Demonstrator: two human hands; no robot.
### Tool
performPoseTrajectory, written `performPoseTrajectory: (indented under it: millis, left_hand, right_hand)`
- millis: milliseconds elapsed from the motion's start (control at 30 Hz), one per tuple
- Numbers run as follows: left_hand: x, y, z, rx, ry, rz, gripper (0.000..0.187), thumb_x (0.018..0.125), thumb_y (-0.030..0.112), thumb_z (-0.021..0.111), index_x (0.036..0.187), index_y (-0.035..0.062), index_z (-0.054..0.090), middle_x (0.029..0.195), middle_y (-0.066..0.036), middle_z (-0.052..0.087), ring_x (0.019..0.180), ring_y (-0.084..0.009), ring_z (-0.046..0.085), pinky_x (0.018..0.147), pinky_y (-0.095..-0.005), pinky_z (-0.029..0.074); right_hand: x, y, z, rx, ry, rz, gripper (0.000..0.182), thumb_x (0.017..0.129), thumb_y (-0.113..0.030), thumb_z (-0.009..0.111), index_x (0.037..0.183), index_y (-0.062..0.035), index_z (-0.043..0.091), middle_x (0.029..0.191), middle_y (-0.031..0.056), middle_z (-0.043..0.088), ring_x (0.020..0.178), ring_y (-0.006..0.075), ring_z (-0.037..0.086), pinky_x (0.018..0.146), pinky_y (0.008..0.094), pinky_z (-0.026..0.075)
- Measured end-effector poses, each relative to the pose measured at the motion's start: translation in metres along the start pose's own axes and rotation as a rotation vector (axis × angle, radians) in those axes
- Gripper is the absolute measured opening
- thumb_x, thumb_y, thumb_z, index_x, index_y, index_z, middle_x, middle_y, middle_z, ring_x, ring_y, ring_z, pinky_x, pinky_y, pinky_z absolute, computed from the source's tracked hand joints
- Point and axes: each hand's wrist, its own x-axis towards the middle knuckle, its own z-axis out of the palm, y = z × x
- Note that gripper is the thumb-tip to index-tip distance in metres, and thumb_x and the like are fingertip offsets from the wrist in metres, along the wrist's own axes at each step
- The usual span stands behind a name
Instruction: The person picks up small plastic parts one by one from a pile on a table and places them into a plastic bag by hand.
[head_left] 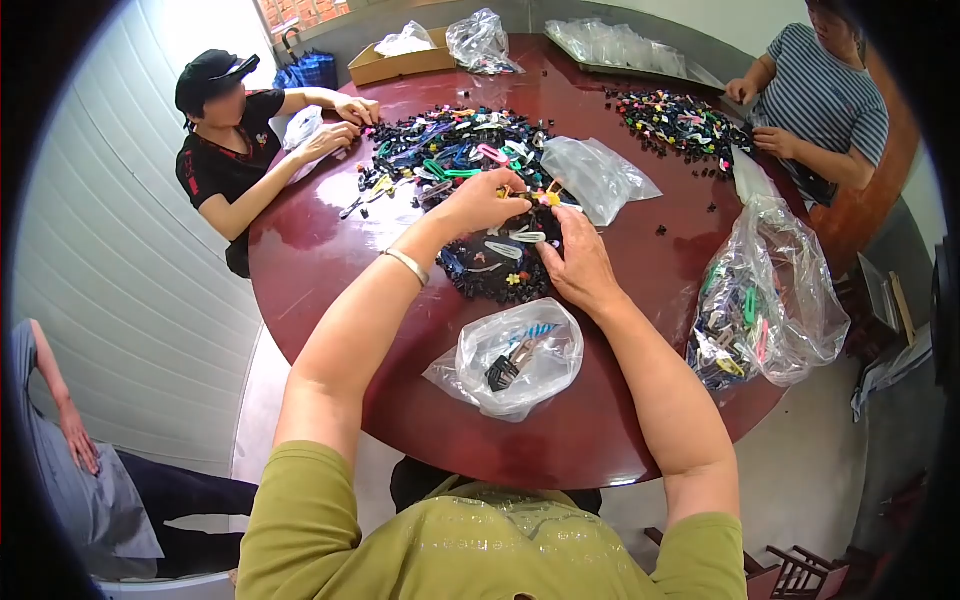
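Observation:
My left hand (pixel 487 206) is over the big pile of hair clips (pixel 455 135), its fingers pinched together. What they hold is too small to make out; a yellow flower-shaped piece (pixel 553 199) shows just beside the fingertips. My right hand (pixel 583 265) lies at the right edge of the nearer heap of clips (pixel 492 270), thumb and fingers apart and touching it. White snap clips (pixel 503 250) lie between my hands. Closer to me stands an open clear plastic bag (pixel 515 365) with a few dark clips and a blue striped piece inside.
A flat clear bag (pixel 600 180) lies beyond my right hand. At the right edge sits a large bag of clips (pixel 745 310). Co-workers' hands (pixel 345 125) work at the left and at another pile (pixel 680 125). A cardboard box (pixel 400 65) and a metal tray (pixel 640 62) stand behind.

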Motion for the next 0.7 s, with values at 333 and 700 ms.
performPoseTrajectory:
  millis: [333, 700]
  left_hand:
    - [-0.048, 0.045, -0.015, -0.068, -0.232, 0.01, 0.019, 0.089, 0.013, 0.06, 0.1, 0.0, 0.067, 0.073, 0.0, 0.063, 0.062, -0.0031, 0.055, 0.054, -0.0224, 0.045]
    - [-0.072, -0.012, -0.03, 0.23, 0.444, -0.072, 0.04, 0.084, 0.029, 0.063, 0.11, -0.0017, 0.062, 0.106, -0.017, 0.065, 0.096, -0.0255, 0.061, 0.086, -0.034, 0.046]
  right_hand:
    - [0.004, -0.006, -0.007, 0.2, 0.064, 0.094, 0.041, 0.074, -0.017, 0.064, 0.109, -0.0001, 0.053, 0.104, 0.0195, 0.058, 0.099, 0.0343, 0.057, 0.089, 0.0404, 0.045]
    - [0.011, 0.034, -0.03, -0.254, 0.518, 0.416, 0.039, 0.08, -0.023, 0.06, 0.11, 0.0, 0.054, 0.117, 0.0198, 0.05, 0.115, 0.038, 0.044, 0.098, 0.048, 0.033]
